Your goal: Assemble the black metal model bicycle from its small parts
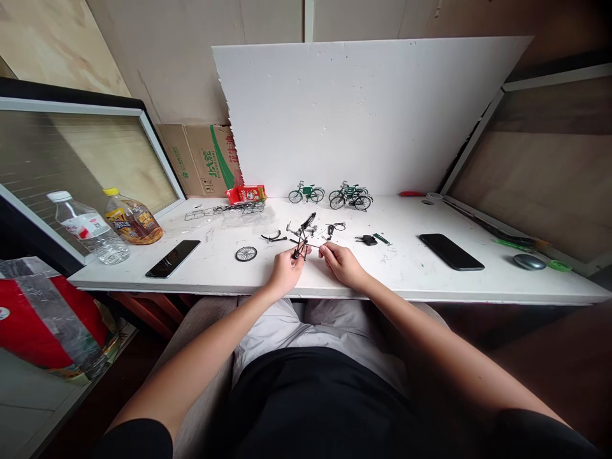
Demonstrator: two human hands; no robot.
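My left hand [285,272] is closed around a small black model bicycle frame [301,241], held tilted just above the front of the table. From the right, my right hand [342,264] pinches a thin dark rod [314,246] whose far end points at the frame; whether it touches is too small to tell. A loose spoked wheel [246,254] lies left of my left hand. Curved black parts [273,236] rest behind that wheel. Beyond my right hand are a thin looped part [336,227], a black piece [368,240] and a green strip [381,238].
Assembled model bicycles [306,192] [351,196] stand at the back before a white board [363,115]. Phones lie left [173,258] and right [450,251]. Two bottles [93,229] [132,218] lean at left, near a red packet [246,194]. A mouse [528,261] sits far right.
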